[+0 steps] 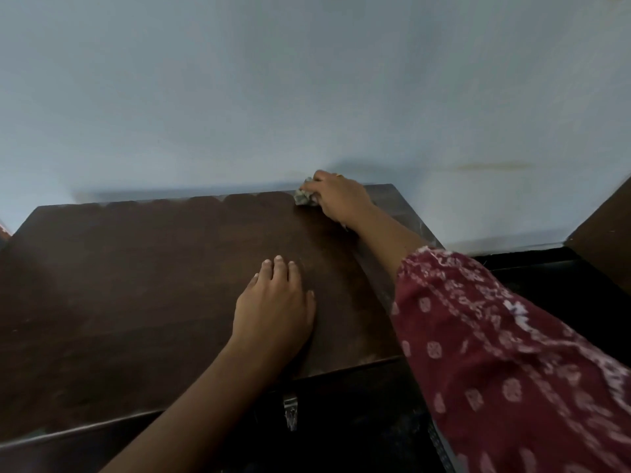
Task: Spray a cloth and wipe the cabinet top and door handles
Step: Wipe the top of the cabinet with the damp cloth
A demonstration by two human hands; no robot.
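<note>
The dark brown cabinet top (143, 285) fills the lower left of the head view and runs back to the wall. A crumpled grey cloth (304, 197) lies on its far edge by the wall, and my right hand (338, 196) is closed on it, pressing it down. Pale dust shows in scalloped arcs along that far edge left of the cloth. My left hand (276, 305) rests flat on the top nearer the front, fingers together, holding nothing. A metal door handle (290, 413) shows on the cabinet front below the top's front edge.
A pale blue wall (307, 80) stands right behind the cabinet. To the right is a dark floor strip (546, 268) and a brown panel (607, 233). My red patterned sleeve (495, 353) covers the lower right.
</note>
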